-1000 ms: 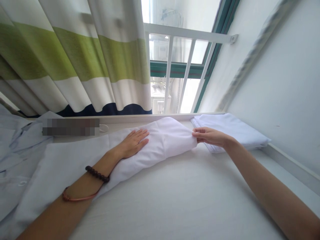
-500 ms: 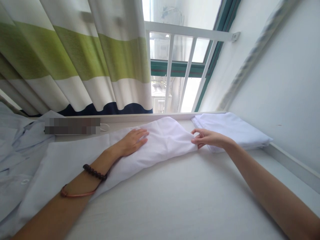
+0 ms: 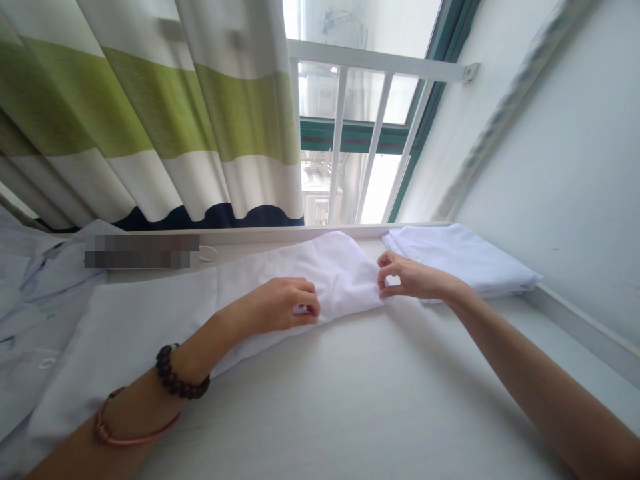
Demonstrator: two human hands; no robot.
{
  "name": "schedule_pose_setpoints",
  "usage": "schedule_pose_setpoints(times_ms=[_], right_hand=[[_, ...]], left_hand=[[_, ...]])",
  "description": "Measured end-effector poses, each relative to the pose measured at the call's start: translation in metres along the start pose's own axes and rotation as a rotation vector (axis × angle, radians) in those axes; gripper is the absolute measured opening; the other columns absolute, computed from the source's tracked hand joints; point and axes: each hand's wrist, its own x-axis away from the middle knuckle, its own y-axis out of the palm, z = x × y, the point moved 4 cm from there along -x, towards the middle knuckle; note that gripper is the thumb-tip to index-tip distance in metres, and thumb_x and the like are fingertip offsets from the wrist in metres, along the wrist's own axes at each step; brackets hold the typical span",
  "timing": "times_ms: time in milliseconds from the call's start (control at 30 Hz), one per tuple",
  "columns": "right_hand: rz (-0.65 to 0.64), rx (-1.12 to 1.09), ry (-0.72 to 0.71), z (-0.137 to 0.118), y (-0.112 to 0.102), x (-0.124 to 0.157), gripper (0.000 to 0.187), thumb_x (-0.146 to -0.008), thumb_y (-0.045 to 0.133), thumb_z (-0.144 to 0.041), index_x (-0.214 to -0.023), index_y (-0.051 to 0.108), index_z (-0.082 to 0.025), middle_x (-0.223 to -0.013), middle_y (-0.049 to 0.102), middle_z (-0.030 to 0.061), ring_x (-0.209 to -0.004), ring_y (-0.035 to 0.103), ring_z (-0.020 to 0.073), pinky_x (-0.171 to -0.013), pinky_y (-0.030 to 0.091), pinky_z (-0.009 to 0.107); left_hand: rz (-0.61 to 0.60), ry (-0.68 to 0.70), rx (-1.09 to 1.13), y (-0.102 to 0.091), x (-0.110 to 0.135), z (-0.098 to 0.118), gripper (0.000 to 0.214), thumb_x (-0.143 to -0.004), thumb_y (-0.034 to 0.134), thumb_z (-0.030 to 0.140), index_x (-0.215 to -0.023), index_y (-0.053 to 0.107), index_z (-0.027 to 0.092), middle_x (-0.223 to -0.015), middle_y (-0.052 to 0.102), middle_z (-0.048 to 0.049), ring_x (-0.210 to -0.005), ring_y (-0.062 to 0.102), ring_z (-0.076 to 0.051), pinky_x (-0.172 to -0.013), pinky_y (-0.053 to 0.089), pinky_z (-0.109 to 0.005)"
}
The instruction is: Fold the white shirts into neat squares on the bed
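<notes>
A long white cloth [image 3: 155, 307], folded into a strip, lies across the white surface. My left hand [image 3: 287, 303] is bent over its middle, with thumb and fingertips pinched together at the near edge. At the cloth's right end, my right hand [image 3: 400, 277] pinches the corner between thumb and curled fingers, leaving a small gap inside the ring they form. Behind and right of my right hand sits a folded white cloth stack [image 3: 465, 257]. Dark beads [image 3: 175, 377] and a reddish bangle [image 3: 135, 437] circle my left wrist.
Rumpled white clothing [image 3: 30, 320] with a button lies at the far left. A blurred-out box shape [image 3: 143, 252] with a white loop is by the back ledge. A striped curtain [image 3: 165, 113], a white railing [image 3: 380, 63] and a wall [image 3: 565, 147] border the surface [image 3: 360, 400].
My left hand has gone from lying flat on the cloth to a pinch farther right and nearer me. My right hand has shifted slightly left, still at the cloth's end.
</notes>
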Motion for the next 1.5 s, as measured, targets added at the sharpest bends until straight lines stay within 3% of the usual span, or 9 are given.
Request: schedule_pose_setpoints(times_ms=[200, 600, 700, 800, 900, 1033, 1167, 1367, 1500], right_hand=[[0.034, 0.105, -0.093, -0.016, 0.001, 0.001, 0.019, -0.073, 0.072, -0.041, -0.084, 0.070, -0.026, -0.141, 0.033, 0.0041, -0.129, 0.033, 0.0311, -0.106, 0.029, 0.045], [0.001, 0.014, -0.105, 0.008, -0.011, 0.001, 0.028, -0.073, 0.069, -0.049, -0.076, 0.070, -0.021, -0.108, 0.049, 0.0071, -0.102, 0.048, 0.0239, -0.094, 0.038, 0.038], [-0.051, -0.028, -0.089, 0.012, -0.007, 0.001, 0.031, -0.072, 0.069, -0.052, -0.076, 0.069, -0.021, -0.104, 0.048, 0.0063, -0.099, 0.049, 0.0234, -0.090, 0.039, 0.037], [-0.133, -0.080, -0.069, 0.012, -0.002, 0.001, 0.031, -0.070, 0.069, -0.052, -0.075, 0.067, -0.021, -0.104, 0.048, 0.0055, -0.097, 0.050, 0.0231, -0.088, 0.040, 0.036], [-0.187, -0.112, -0.051, 0.012, -0.001, 0.002, 0.030, -0.070, 0.069, -0.051, -0.073, 0.065, -0.021, -0.102, 0.051, 0.0044, -0.094, 0.052, 0.0223, -0.085, 0.040, 0.034], [-0.182, -0.081, -0.018, 0.018, -0.007, 0.005, 0.032, -0.070, 0.068, -0.054, -0.072, 0.066, -0.022, -0.099, 0.053, 0.0039, -0.091, 0.053, 0.0222, -0.082, 0.040, 0.033], [-0.144, -0.037, -0.023, 0.024, -0.015, 0.006, 0.036, -0.070, 0.066, -0.057, -0.072, 0.068, -0.022, -0.100, 0.056, 0.0047, -0.092, 0.054, 0.0229, -0.081, 0.040, 0.034], [-0.130, -0.020, 0.019, 0.024, -0.018, 0.007, 0.032, -0.069, 0.066, -0.054, -0.073, 0.067, -0.022, -0.100, 0.061, 0.0048, -0.090, 0.057, 0.0234, -0.079, 0.044, 0.035], [-0.189, -0.178, 0.178, 0.026, -0.013, 0.012, 0.035, -0.074, 0.062, -0.050, -0.096, 0.065, -0.024, -0.101, 0.066, 0.0045, -0.091, 0.061, 0.0233, -0.074, 0.048, 0.031]], left_hand=[[0.017, -0.012, 0.043, -0.002, 0.000, 0.000, 0.012, -0.087, 0.060, 0.024, -0.083, 0.070, 0.019, -0.084, 0.064, -0.0009, -0.075, 0.058, -0.012, -0.072, 0.042, -0.021], [-0.041, -0.046, 0.124, -0.002, 0.001, -0.001, 0.017, -0.089, 0.057, 0.028, -0.082, 0.070, 0.019, -0.082, 0.062, -0.0004, -0.069, 0.057, -0.011, -0.068, 0.043, -0.021], [-0.028, -0.087, 0.116, 0.000, 0.002, -0.004, 0.021, -0.086, 0.060, 0.039, -0.095, 0.067, 0.021, -0.095, 0.064, -0.0027, -0.083, 0.059, -0.016, -0.078, 0.045, -0.026], [-0.019, -0.154, 0.059, 0.007, 0.006, -0.010, 0.087, -0.065, 0.073, 0.060, -0.137, 0.042, 0.022, -0.135, 0.048, -0.0123, -0.125, 0.043, -0.030, -0.104, 0.035, -0.040], [-0.142, -0.288, -0.012, 0.020, 0.012, -0.019, 0.134, -0.050, 0.076, 0.069, -0.152, 0.006, 0.019, -0.155, 0.016, -0.0192, -0.142, 0.013, -0.038, -0.113, 0.015, -0.051], [-0.337, -0.376, -0.046, 0.024, 0.020, -0.025, 0.122, -0.061, 0.068, 0.070, -0.152, 0.003, 0.021, -0.158, 0.001, -0.0163, -0.144, -0.001, -0.037, -0.114, 0.009, -0.051], [-0.448, -0.376, -0.011, 0.015, 0.028, -0.030, 0.105, -0.071, 0.064, 0.062, -0.152, 0.009, 0.026, -0.159, 0.000, -0.0087, -0.145, -0.001, -0.030, -0.116, 0.009, -0.043], [-0.459, -0.404, 0.010, 0.006, 0.032, -0.028, 0.108, -0.068, 0.069, 0.058, -0.152, 0.012, 0.025, -0.158, 0.004, -0.0087, -0.145, 0.002, -0.029, -0.116, 0.010, -0.043], [-0.338, -0.452, -0.027, 0.004, 0.027, -0.029, 0.107, -0.071, 0.055, 0.074, -0.152, 0.009, 0.023, -0.158, 0.001, -0.0096, -0.145, -0.003, -0.032, -0.115, 0.006, -0.050]])
